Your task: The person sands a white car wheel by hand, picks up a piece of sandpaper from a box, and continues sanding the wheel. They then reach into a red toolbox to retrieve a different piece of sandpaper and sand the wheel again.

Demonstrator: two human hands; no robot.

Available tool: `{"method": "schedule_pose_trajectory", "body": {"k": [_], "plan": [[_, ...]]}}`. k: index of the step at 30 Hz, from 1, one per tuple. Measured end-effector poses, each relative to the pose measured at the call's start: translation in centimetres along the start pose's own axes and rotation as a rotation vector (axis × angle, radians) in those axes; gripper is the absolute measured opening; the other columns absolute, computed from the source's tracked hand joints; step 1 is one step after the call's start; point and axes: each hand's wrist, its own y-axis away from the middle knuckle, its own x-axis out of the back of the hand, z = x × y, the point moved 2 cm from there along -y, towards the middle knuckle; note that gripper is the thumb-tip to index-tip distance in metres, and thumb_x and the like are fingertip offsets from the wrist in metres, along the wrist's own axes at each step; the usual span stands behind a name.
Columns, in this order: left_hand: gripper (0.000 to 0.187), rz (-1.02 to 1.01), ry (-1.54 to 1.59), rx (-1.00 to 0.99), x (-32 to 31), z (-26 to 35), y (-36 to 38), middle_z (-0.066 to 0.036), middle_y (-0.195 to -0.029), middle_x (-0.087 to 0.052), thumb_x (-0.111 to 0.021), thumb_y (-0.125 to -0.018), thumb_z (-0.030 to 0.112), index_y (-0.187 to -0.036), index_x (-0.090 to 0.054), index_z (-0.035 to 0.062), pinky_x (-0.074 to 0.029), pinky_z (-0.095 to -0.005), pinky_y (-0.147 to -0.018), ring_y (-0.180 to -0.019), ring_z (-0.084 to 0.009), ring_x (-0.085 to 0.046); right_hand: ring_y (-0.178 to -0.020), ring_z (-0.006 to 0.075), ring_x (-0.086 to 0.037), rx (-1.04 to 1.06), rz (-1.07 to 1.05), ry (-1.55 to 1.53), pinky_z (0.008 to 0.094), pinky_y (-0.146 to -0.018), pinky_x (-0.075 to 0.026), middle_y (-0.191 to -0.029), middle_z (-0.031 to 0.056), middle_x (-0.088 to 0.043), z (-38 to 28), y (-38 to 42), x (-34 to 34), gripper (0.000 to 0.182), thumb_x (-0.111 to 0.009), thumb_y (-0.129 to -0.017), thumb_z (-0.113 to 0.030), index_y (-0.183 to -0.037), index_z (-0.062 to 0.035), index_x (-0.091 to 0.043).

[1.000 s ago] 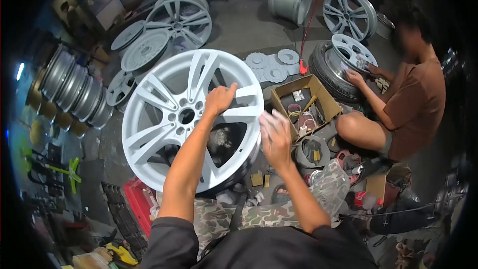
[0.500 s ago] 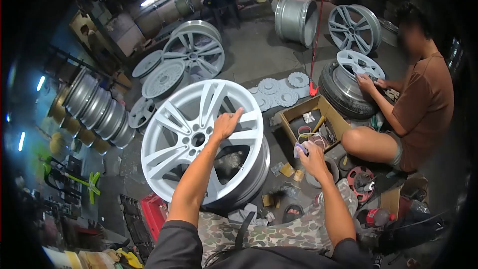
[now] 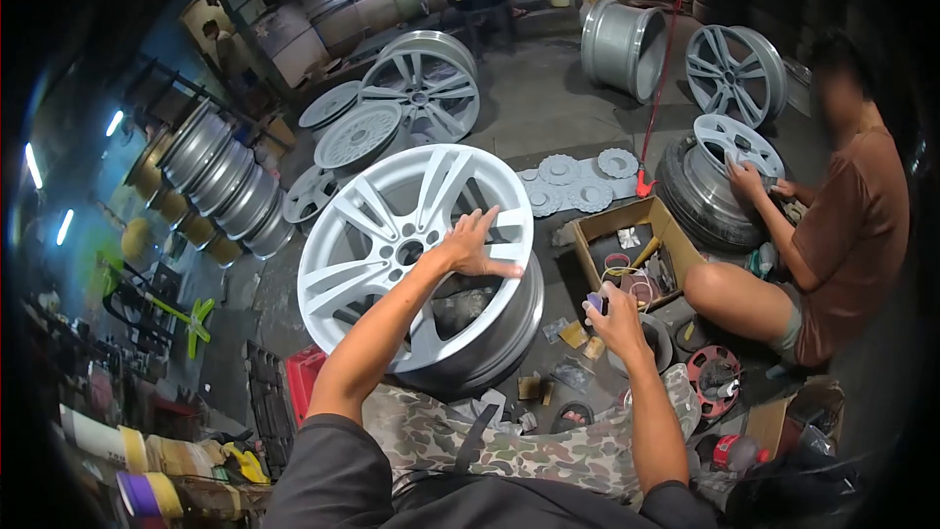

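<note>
A large pale grey alloy wheel rim (image 3: 345, 276) leans tilted in front of me, its spoked face towards me. My left hand (image 3: 475, 247) lies with fingers spread over the spokes at the right side of the rim face. Off to the right of the rim, my right hand (image 3: 619, 321) is closed around a small purple piece of sandpaper (image 3: 595, 303), mostly covered by the fingers. That hand is apart from the rim, in front of an open cardboard box (image 3: 593, 253) with tape rolls and small tools inside.
At right a co-worker (image 3: 850, 235) sits handling another rim (image 3: 736, 145) above a tyre (image 3: 695, 211). More rims (image 3: 421, 98) stand behind, and a stack of rims (image 3: 220, 176) is at left. Grey center caps (image 3: 590, 198) lie on a board. A red reel (image 3: 713, 379) is near my leg.
The view has swung left, shifting the scene rightward. My left hand's fingers have spread wider on the rim. My right hand still grips the sandpaper, less of which shows now.
</note>
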Motion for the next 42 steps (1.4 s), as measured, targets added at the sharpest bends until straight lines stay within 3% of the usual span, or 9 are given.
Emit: {"method": "schedule_pose_trajectory", "body": {"k": [6,8,11,13,22,26,30,34,42], "plan": [[0.140,0.006,0.012,-0.026,-1.0,-0.6,1.7,-0.034,-0.162,-0.016,-0.074,-0.060,0.086,-0.164,-0.013,0.0139,-0.021,-0.0557,-0.123,-0.150,-0.0529,-0.019,-0.083,0.0474,-0.065,0.050,0.028,0.154,0.0497,-0.074,-0.049,-0.083,0.0267,-0.066,0.0,0.6,0.0,0.025,-0.076,-0.083,-0.011,-0.091,0.0041,-0.058],[0.100,0.254,0.041,-0.070,-2.3,-1.1,1.2,-0.033,-0.152,-0.038,-0.060,-0.086,0.077,-0.158,-0.034,0.0121,-0.032,-0.0541,-0.116,-0.141,-0.0503,-0.037,-0.063,0.0328,-0.069,0.232,0.090,0.209,0.0411,-0.057,-0.050,-0.070,0.0206,-0.063,0.8,0.5,-0.5,0.026,-0.076,-0.085,-0.010,-0.090,0.0032,-0.055],[0.079,0.246,0.209,0.048,-1.5,-1.4,-0.3,-0.026,-0.133,-0.058,-0.043,-0.095,0.074,-0.137,-0.059,0.0087,-0.043,-0.0566,-0.102,-0.125,-0.0450,-0.055,-0.063,0.0330,-0.068,0.151,0.040,0.137,0.0416,-0.058,-0.050,-0.071,0.0201,-0.063,0.4,0.6,-1.1,0.025,-0.076,-0.084,-0.010,-0.091,0.0026,-0.056],[0.079,0.301,0.276,0.100,-1.7,-2.5,-2.6,-0.027,-0.106,-0.071,-0.036,-0.098,0.072,-0.115,-0.074,0.0046,-0.051,-0.0528,-0.093,-0.104,-0.0446,-0.067,-0.076,0.0462,-0.068,-0.020,-0.034,0.105,0.0473,-0.067,-0.052,-0.081,0.0250,-0.067,-2.6,1.2,-0.8,0.024,-0.074,-0.084,-0.008,-0.093,0.0038,-0.055],[0.084,0.366,0.388,0.232,-2.9,-3.6,-4.0,-0.028,-0.096,-0.073,-0.026,-0.102,0.066,-0.091,-0.077,0.0002,-0.052,-0.0549,-0.090,-0.098,-0.0465,-0.069,-0.075,0.0442,-0.067,0.160,-0.048,0.405,0.0488,-0.069,-0.051,-0.077,0.0240,-0.067,-1.2,-0.8,-4.3,0.021,-0.074,-0.081,-0.009,-0.090,0.0028,-0.058],[0.089,0.280,0.381,0.260,-2.1,-4.4,-3.9,-0.031,-0.101,-0.071,-0.027,-0.101,0.068,-0.093,-0.076,-0.0057,-0.051,-0.0545,-0.093,-0.102,-0.0481,-0.068,-0.065,0.0288,-0.063,0.132,-0.089,0.333,0.0406,-0.062,-0.049,-0.072,0.0152,-0.064,0.4,-2.7,-6.6,0.019,-0.074,-0.085,-0.014,-0.092,0.0004,-0.063],[0.088,0.230,0.453,0.253,-3.8,-5.2,-5.6,-0.034,-0.115,-0.067,-0.029,-0.101,0.066,-0.105,-0.073,-0.0093,-0.046,-0.0533,-0.103,-0.114,-0.0484,-0.064,-0.070,0.0104,-0.065,-0.081,-0.086,-0.147,0.0242,-0.057,-0.056,-0.087,0.0051,-0.067,-1.4,-4.0,-5.6,0.022,-0.072,-0.094,-0.016,-0.101,0.0040,-0.065],[0.086,0.208,0.398,0.215,-3.5,-5.3,-5.6,-0.032,-0.097,-0.071,-0.029,-0.101,0.066,-0.090,-0.076,-0.0057,-0.050,-0.0540,-0.095,-0.101,-0.0476,-0.068,-0.070,0.0162,-0.072,-0.233,0.076,-0.447,0.0260,-0.059,-0.056,-0.087,0.0096,-0.071,0.1,-4.7,-5.0,0.032,-0.073,-0.096,-0.029,-0.108,0.0002,-0.065],[0.082,0.230,0.394,0.207,-2.2,-4.7,-4.2,-0.030,-0.093,-0.072,-0.032,-0.100,0.065,-0.091,-0.077,-0.0025,-0.050,-0.0529,-0.090,-0.097,-0.0468,-0.069,-0.061,0.0052,-0.056,-0.176,0.094,-0.581,0.0217,-0.055,-0.043,-0.078,-0.0008,-0.065,-4.1,-5.8,-7.2,0.024,-0.073,-0.097,-0.029,-0.096,-0.0048,-0.068]]}}
